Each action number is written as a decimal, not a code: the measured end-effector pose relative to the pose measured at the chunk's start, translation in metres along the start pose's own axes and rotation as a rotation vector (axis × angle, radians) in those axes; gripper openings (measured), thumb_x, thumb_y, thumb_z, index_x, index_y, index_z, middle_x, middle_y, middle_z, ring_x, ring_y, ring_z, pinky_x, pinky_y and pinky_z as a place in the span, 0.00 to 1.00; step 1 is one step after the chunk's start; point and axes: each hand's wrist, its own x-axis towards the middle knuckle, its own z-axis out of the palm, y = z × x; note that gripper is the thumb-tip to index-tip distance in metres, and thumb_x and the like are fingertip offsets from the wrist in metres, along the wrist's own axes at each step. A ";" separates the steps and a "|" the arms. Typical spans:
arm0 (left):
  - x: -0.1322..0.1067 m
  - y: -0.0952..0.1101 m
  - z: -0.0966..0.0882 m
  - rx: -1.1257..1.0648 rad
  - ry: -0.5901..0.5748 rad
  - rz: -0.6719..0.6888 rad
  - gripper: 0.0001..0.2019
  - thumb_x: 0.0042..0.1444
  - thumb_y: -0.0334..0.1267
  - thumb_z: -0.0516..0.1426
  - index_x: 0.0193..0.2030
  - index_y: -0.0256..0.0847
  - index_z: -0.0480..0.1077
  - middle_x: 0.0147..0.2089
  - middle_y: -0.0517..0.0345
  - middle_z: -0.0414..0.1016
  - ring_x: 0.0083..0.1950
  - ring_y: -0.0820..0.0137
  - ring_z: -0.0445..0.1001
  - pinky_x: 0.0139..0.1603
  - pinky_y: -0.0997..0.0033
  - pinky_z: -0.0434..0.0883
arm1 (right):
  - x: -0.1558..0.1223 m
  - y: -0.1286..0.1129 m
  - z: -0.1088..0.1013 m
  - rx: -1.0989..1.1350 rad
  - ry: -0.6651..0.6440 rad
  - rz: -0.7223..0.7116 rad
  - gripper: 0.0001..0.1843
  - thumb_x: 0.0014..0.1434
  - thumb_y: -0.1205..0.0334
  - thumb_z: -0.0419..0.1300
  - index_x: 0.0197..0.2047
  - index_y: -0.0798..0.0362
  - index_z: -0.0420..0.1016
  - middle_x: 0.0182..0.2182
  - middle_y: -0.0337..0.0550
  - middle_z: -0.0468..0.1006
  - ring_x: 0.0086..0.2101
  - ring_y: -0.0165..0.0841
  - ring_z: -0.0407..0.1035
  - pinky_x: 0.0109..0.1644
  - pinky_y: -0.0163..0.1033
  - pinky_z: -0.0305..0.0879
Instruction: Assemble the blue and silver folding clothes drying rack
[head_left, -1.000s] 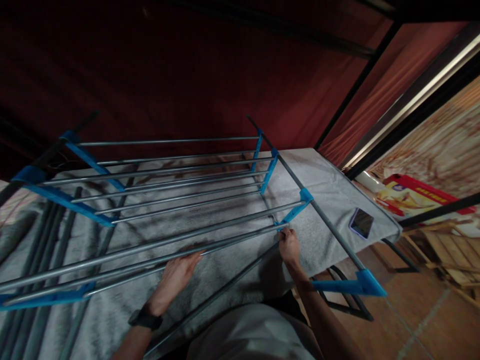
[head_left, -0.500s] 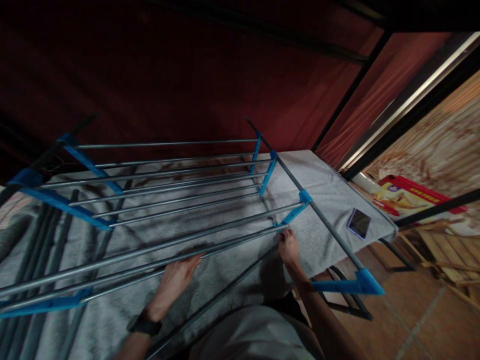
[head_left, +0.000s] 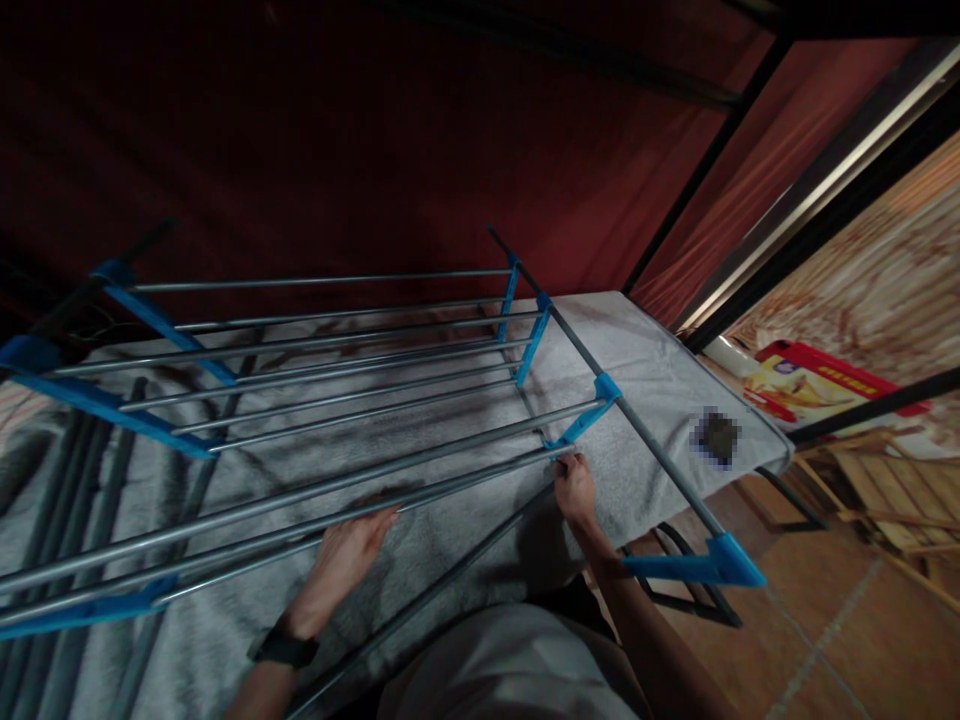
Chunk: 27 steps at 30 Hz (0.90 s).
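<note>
A rack of grey metal rods [head_left: 337, 330] and blue plastic brackets lies on its side across a grey blanket. My left hand [head_left: 358, 545], with a dark band at the wrist, is closed around a lower metal rod [head_left: 255, 560] near its middle; its fingertips are partly hidden behind the rods. At the right end of the same row, my right hand [head_left: 576, 488] pinches the rod's end against a blue bracket [head_left: 581, 428]. The exact contact there is covered by the fingers. Another blue bracket [head_left: 705, 568] sticks out beyond my right forearm.
Several loose grey tubes [head_left: 67, 510] lie on the blanket [head_left: 645, 370] at left. A long tube [head_left: 450, 585] runs close to my body. A pixelated object [head_left: 716, 438] rests on the right. Beyond the edge are a red and yellow box [head_left: 825, 385] and a wooden rack [head_left: 892, 490].
The view has shifted slightly, moving the rack a little left and up in the picture. Both hands keep nearly the same places and grips on the rod.
</note>
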 end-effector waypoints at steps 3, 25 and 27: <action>0.000 -0.002 0.001 -0.023 0.013 -0.005 0.26 0.70 0.46 0.42 0.58 0.42 0.78 0.46 0.51 0.86 0.48 0.56 0.84 0.50 0.61 0.77 | 0.000 -0.001 -0.001 0.000 -0.015 0.000 0.15 0.64 0.66 0.49 0.45 0.53 0.77 0.38 0.48 0.73 0.38 0.38 0.68 0.48 0.42 0.66; 0.001 0.001 0.001 -0.078 -0.011 0.017 0.27 0.69 0.48 0.42 0.62 0.46 0.76 0.52 0.53 0.84 0.54 0.58 0.82 0.55 0.63 0.75 | -0.001 -0.002 -0.003 -0.028 -0.038 0.006 0.13 0.65 0.65 0.51 0.45 0.52 0.77 0.40 0.48 0.72 0.39 0.37 0.69 0.46 0.41 0.65; 0.000 0.002 0.000 -0.096 0.002 0.021 0.26 0.69 0.48 0.43 0.61 0.47 0.76 0.53 0.54 0.83 0.55 0.58 0.82 0.55 0.63 0.75 | -0.001 -0.002 -0.003 -0.028 -0.032 0.002 0.13 0.65 0.65 0.50 0.44 0.52 0.77 0.40 0.47 0.72 0.38 0.37 0.68 0.46 0.41 0.65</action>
